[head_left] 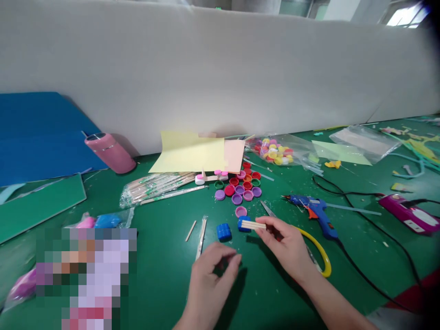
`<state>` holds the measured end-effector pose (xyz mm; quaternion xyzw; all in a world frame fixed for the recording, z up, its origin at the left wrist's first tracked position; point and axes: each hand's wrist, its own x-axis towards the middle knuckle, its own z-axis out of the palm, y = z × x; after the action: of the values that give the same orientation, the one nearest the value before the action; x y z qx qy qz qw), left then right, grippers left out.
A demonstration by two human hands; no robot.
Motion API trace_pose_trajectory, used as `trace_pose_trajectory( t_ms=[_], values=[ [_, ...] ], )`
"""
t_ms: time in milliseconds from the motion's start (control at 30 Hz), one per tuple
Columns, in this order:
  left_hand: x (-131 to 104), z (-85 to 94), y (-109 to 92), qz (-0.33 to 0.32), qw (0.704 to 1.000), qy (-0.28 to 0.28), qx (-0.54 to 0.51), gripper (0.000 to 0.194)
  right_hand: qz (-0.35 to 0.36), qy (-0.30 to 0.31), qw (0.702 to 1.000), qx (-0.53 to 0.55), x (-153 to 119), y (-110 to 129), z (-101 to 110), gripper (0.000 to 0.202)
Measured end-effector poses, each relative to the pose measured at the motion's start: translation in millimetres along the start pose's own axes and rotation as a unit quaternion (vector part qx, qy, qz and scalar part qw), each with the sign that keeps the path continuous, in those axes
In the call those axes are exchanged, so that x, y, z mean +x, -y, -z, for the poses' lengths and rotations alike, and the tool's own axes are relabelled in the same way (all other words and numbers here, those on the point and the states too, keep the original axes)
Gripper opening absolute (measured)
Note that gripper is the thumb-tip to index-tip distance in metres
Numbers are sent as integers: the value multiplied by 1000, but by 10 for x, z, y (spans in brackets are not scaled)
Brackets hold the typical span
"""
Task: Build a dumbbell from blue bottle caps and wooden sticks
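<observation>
My right hand (pixel 288 245) pinches a few short pale wooden sticks (pixel 253 225) side by side. Their far end overlaps a blue bottle cap piece (pixel 243 223); whether the two are joined I cannot tell. My left hand (pixel 215 272) hovers over the table with thumb and curled fingers apart, and nothing shows between them. Just beyond it sits another blue cap piece (pixel 224 232). Left of that lie a short loose stick (pixel 191 231) and a wrapped stick (pixel 202 236). Scissors with a yellow handle (pixel 325 256) lie partly hidden beneath my right forearm.
Coloured bottle caps (pixel 237 199) cluster ahead, near a small stick-and-cap assembly (pixel 211 178). A blue glue gun (pixel 314 211) with its cord lies right. Bagged sticks (pixel 154 188), yellow paper (pixel 192 151), a pink tumbler (pixel 110 152) and a purple device (pixel 410 213) stand around.
</observation>
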<state>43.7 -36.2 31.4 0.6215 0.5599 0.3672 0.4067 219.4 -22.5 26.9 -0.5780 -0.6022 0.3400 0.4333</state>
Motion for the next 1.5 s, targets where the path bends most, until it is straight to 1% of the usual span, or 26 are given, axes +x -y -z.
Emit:
trace_pose_trajectory(
  t_ms=[33,67,133,167,233,300,400,467,567,667,733,900,1100,1200,1333,1500],
  values=[
    [55,49,35,-42,997,-19,67,15,-11,-1,1000,16,28,5,11,20],
    [117,88,74,-72,989,-30,129,23,-18,-1,999,30,56,13,16,21],
    [243,128,152,-99,969,-34,226,40,-24,-1,998,50,105,37,3,21],
    [297,132,184,-105,961,-22,254,43,-24,1,998,57,127,52,-14,21],
    [378,121,228,-109,959,5,262,45,-20,10,997,68,160,82,-62,21],
    [419,107,243,-112,962,30,247,36,-15,21,997,76,181,104,-120,20],
    [424,124,239,-112,966,38,231,25,-14,24,996,85,193,108,-193,19],
    [400,168,235,-109,971,27,213,23,-11,27,995,91,189,93,-217,18],
    [334,245,243,-104,986,-4,131,23,0,35,995,94,166,63,-225,16],
    [260,282,267,-100,992,-32,67,26,6,43,995,87,128,46,-225,15],
    [228,281,285,-105,992,-33,61,28,8,47,995,85,102,44,-234,14],
    [212,271,314,-123,991,-16,53,30,27,50,994,91,63,55,-263,13],
    [175,290,321,-94,995,-8,26,30,42,58,995,68,55,67,-276,12],
    [164,292,314,-92,996,3,19,28,43,61,995,68,53,67,-278,12],
    [168,277,331,-89,996,12,13,29,37,63,995,66,53,69,-280,12],
    [162,278,359,-59,998,24,-14,28,27,55,996,67,55,62,-280,13]
  ],
)
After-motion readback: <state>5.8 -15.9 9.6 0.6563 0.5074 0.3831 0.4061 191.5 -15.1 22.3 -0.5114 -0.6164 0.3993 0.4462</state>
